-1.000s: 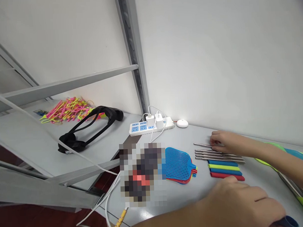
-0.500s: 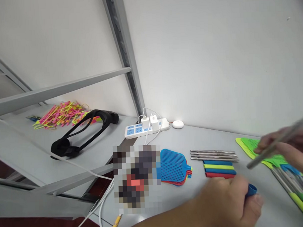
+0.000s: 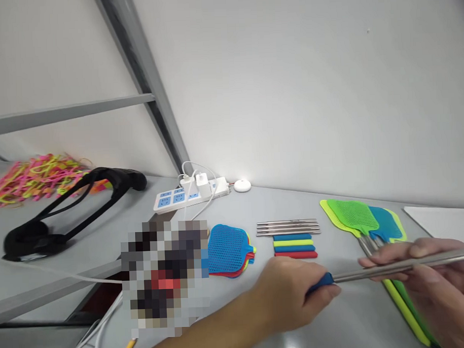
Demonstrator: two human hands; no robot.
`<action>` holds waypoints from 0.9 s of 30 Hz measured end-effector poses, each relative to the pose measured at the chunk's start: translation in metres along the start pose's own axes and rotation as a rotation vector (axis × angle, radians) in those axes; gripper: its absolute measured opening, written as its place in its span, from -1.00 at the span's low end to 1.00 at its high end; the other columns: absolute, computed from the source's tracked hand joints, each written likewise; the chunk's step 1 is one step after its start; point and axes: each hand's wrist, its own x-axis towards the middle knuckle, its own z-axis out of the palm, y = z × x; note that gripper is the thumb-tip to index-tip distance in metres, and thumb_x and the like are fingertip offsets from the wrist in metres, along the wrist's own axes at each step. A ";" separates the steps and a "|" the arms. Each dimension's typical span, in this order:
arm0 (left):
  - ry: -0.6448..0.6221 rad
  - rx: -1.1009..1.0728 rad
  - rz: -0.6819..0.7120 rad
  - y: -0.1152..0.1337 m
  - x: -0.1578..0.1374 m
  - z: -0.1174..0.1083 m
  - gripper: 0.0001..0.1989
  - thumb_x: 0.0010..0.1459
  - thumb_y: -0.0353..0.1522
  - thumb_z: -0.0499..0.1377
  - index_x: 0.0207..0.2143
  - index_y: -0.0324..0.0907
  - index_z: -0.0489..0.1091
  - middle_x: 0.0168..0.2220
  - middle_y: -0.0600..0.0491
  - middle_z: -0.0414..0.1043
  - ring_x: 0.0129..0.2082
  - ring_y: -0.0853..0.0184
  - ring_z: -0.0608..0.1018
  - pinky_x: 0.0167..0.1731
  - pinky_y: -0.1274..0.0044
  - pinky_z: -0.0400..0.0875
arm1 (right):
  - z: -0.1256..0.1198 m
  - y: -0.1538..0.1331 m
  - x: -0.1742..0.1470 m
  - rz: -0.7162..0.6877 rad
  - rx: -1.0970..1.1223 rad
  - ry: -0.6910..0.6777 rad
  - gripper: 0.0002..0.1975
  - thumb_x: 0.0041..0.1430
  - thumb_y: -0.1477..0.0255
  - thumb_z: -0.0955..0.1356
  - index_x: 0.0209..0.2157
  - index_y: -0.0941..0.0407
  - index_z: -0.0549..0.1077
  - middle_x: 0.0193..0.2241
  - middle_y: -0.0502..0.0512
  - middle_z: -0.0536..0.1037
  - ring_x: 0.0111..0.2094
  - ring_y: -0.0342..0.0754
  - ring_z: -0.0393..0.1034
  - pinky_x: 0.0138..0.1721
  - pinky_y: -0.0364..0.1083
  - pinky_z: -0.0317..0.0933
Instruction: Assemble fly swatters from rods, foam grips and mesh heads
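Note:
My left hand [image 3: 293, 293] is closed around a blue handle sleeve [image 3: 321, 281], whose end pokes out past the thumb. In my right hand [image 3: 441, 283] is a metal rod [image 3: 357, 274], pinched between thumb and fingers. The rod's left end meets the mouth of the sleeve; how deep it sits inside cannot be seen. Just beyond my left hand lie several loose handle sleeves [image 3: 294, 243] in blue, yellow-green and red. Behind them rest several metal rods [image 3: 287, 227] side by side. Fly swatter heads [image 3: 227, 249], blue on top, are stacked to the left.
Fly swatters with handles [image 3: 353, 216] lie at the right, partly under my right hand. A power strip [image 3: 192, 194] with chargers and a white oval case [image 3: 242, 186] sit near the wall. A black headset-like frame [image 3: 81, 209] and colourful strips [image 3: 42, 175] occupy the left.
My right hand has lowered the slanted rod to nearly level and brought its end to the blue sleeve. The view has swung right, so the table things appear further left.

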 end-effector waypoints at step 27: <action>-0.075 0.097 0.079 0.006 0.000 -0.006 -0.76 0.29 -0.25 0.04 -0.41 -0.14 0.34 -0.56 0.18 0.38 -0.60 0.44 0.39 -0.60 0.54 0.12 | 0.032 -0.023 -0.022 -0.076 0.219 -0.040 -0.89 0.29 0.40 0.31 -0.15 -0.08 0.33 -0.31 0.00 0.53 -0.29 0.00 0.54 -0.20 0.03 0.47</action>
